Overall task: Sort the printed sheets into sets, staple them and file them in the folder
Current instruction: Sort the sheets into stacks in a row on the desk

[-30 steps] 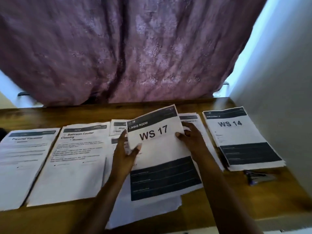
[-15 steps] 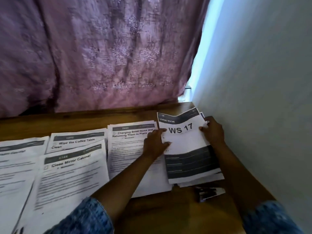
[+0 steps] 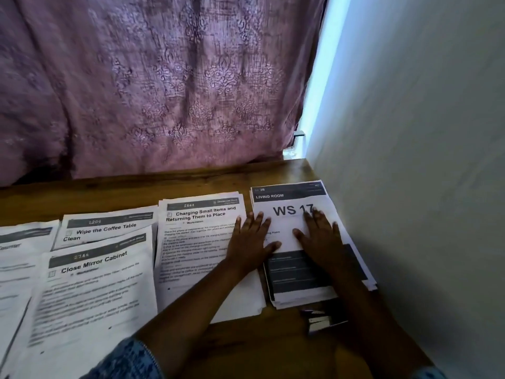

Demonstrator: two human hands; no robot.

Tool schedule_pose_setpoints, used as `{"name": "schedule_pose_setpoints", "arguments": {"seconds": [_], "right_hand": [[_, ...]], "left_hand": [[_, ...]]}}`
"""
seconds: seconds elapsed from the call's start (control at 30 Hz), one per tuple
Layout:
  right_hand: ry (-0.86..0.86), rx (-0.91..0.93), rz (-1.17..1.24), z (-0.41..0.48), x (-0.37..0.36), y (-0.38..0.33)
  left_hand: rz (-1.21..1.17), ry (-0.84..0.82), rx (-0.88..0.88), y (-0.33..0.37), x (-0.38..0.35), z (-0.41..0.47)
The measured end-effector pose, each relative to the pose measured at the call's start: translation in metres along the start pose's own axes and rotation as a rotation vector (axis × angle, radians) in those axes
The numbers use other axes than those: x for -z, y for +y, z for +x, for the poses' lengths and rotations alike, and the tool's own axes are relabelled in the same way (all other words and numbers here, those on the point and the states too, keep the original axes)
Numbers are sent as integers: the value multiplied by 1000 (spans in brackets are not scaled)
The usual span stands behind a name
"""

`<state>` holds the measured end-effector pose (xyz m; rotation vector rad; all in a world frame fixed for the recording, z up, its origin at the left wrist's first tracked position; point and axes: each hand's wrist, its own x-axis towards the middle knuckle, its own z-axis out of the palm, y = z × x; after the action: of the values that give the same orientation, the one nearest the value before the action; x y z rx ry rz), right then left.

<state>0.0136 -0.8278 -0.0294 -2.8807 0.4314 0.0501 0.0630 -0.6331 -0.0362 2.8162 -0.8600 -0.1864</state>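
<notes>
My blue patterned sleeve (image 3: 128, 359) shows at the bottom edge, over bare wood of the bench (image 3: 273, 348). Just past it, by my right forearm, lies the stapler (image 3: 325, 321), dark and blurred, close to the near edge of a pile of paper.

On top of that pile is the WS 17 sheet (image 3: 287, 203), headed LIVING ROOM, lying flat against the wall (image 3: 423, 160) at the bench's right end. My right hand (image 3: 319, 236) rests flat on it, fingers straight and spread, gripping nothing; the fingertips cover part of the "7". My left hand (image 3: 251, 242) is also flat and spread, holding nothing, its palm on the Charging sheet (image 3: 196, 242) and its thumb and fingers reaching onto the WS 17 sheet's left edge.

The Charging sheet tops its own pile, just beside the WS 17 pile. To the left lies the Mirror sheet (image 3: 90, 296), overlapping the near part of the Coffee sheet (image 3: 109, 228) behind it. Another sheet (image 3: 16, 255) lies at the far left, cut off by the frame.

Behind the bench hangs a purple patterned curtain (image 3: 164, 77).
</notes>
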Motion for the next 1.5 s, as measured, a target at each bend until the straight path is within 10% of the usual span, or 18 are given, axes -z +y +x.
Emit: {"name": "schedule_pose_setpoints", "arguments": {"seconds": [0.3, 0.5, 0.7, 1.2, 1.4, 1.5], "right_hand": [[263, 377, 325, -25, 23, -119], [32, 637, 418, -59, -15, -259], [-157, 505, 426, -57, -47, -299], [-153, 244, 579, -88, -44, -324], [-68, 372, 703, -105, -6, -331], [10, 344, 951, -93, 22, -341]], "left_hand": [[-296, 383, 206, -77, 68, -94], [-110, 443, 421, -214, 65, -211], [-48, 207, 351, -244, 35, -234], [-138, 334, 316, -251, 27, -243], [-560, 557, 399, -250, 59, -250], [-1186, 655, 426, -248, 93, -258]]}}
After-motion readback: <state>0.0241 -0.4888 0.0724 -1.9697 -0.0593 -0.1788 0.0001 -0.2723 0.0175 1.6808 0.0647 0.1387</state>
